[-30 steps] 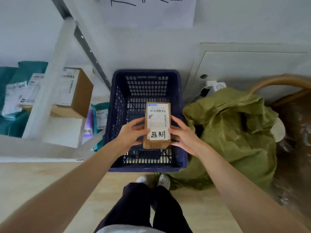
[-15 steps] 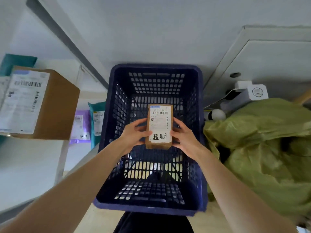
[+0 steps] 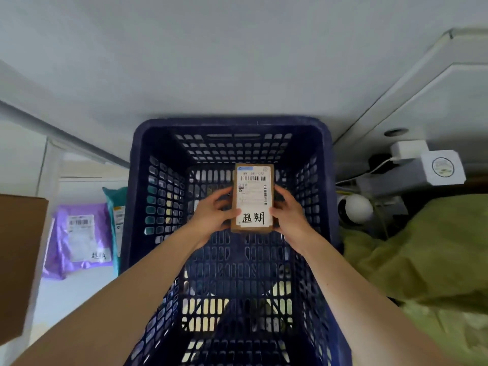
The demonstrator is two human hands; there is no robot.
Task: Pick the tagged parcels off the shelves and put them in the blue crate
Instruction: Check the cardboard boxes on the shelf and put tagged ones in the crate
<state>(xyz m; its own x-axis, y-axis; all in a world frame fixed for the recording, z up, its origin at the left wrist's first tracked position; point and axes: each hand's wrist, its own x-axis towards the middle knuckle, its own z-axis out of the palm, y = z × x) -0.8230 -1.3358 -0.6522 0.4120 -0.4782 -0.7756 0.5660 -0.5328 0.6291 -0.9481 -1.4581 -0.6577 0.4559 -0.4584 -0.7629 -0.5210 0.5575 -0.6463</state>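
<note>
Head view, looking straight down, gives me the blue crate across the middle of the frame, slotted walls all round. Slumped against its right wall I see an olive-green sack. A brown cardboard box juts in at the left edge. Beyond it a purple mailer lies flat on the white shelf. A teal mailer stands on edge between the purple one and the crate's left wall.

Both bare forearms reach in over the crate's near rim. The left hand grips one long side of the small brown parcel, thumb laid on its top face. The right hand curls round the opposite side. I read the parcel as held level inside the crate's opening, nearer the far wall than the near rim. Whether it touches the crate floor I cannot tell. Its white label faces up, barcode at the far end and handwritten characters at the near end.
</note>
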